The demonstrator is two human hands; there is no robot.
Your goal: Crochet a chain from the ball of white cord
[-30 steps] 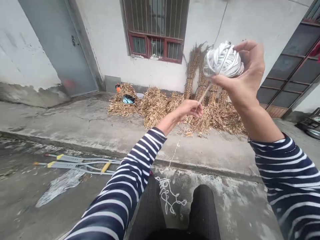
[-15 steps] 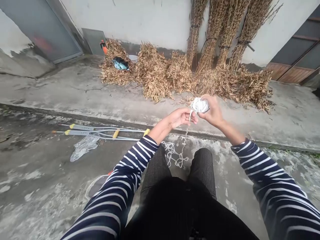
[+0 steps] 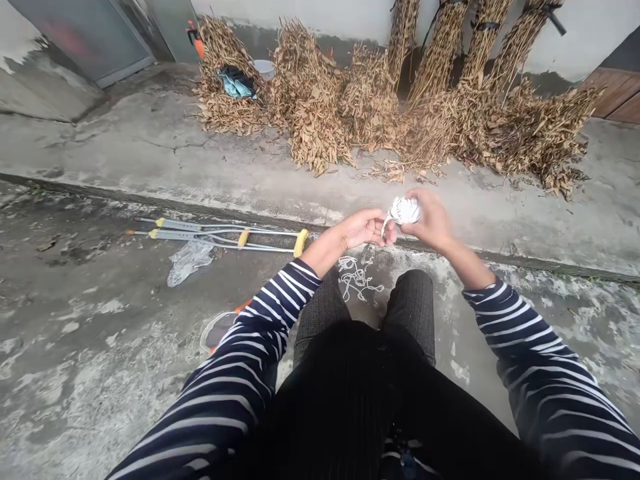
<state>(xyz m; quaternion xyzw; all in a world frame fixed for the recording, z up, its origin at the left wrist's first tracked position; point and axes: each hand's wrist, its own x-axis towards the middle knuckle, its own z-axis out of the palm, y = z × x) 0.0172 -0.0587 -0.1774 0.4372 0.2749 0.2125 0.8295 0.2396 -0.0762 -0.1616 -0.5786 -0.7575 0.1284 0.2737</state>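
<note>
A wound ball of white rope (image 3: pixel 405 210) is gripped from its right side by my right hand (image 3: pixel 431 217). Just left of it, my left hand (image 3: pixel 365 229) has its fingers curled round the strand that leaves the ball. Both hands are out in front of me above my knees. On the ground between my feet lies a loose tangle of the same white rope (image 3: pixel 356 280). How the strand runs from my left fingers down to the tangle is hard to make out.
Left of my legs lie a pair of crutches (image 3: pixel 230 237) beside a crumpled clear plastic bag (image 3: pixel 190 261). A low concrete step (image 3: pixel 150 157) runs across ahead. Heaps of dried plants (image 3: pixel 320 107) lie on it, with a blue-black cloth (image 3: pixel 237 83) and an orange bottle (image 3: pixel 196 41).
The view has tipped downward, so the heaps and crutches sit higher in the picture. My hands stay close together at the ball, and the hanging strand is less visible below my left hand.
</note>
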